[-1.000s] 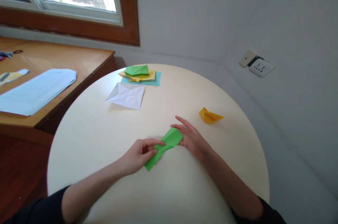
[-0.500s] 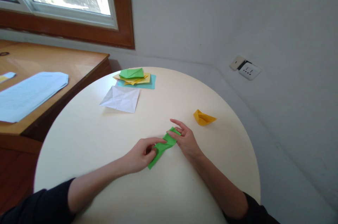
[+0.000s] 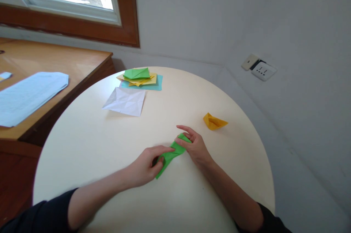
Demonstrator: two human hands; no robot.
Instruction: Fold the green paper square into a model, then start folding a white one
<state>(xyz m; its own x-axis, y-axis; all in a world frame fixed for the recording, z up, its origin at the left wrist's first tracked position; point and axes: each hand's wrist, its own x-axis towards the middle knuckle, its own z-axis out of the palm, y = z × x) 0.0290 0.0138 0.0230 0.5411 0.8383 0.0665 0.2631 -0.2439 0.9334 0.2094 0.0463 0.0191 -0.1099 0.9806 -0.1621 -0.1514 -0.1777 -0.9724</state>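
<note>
A folded strip of green paper (image 3: 170,155) lies slantwise between my two hands, low over the round white table (image 3: 178,200). My left hand (image 3: 149,163) grips its near part, index finger stretched along the top and thumb at the lower edge. At the far end, my right hand (image 3: 193,145) pinches the paper with the thumb on top and some fingers behind, partly hidden; its index finger sticks out past the edge. A folded yellow paper boat (image 3: 214,121) sits to the right of my right hand, apart from it.
Behind my left hand lies a creased white sheet (image 3: 126,101). Farther back is a stack of folded papers, with green paper (image 3: 136,74) on top and a blue sheet (image 3: 156,86) underneath. A wooden desk (image 3: 82,59) with papers (image 3: 33,94) stands at the left.
The whole view has shifted slightly. Both hands keep their hold on the green paper, with only a very small movement of the fingers.
</note>
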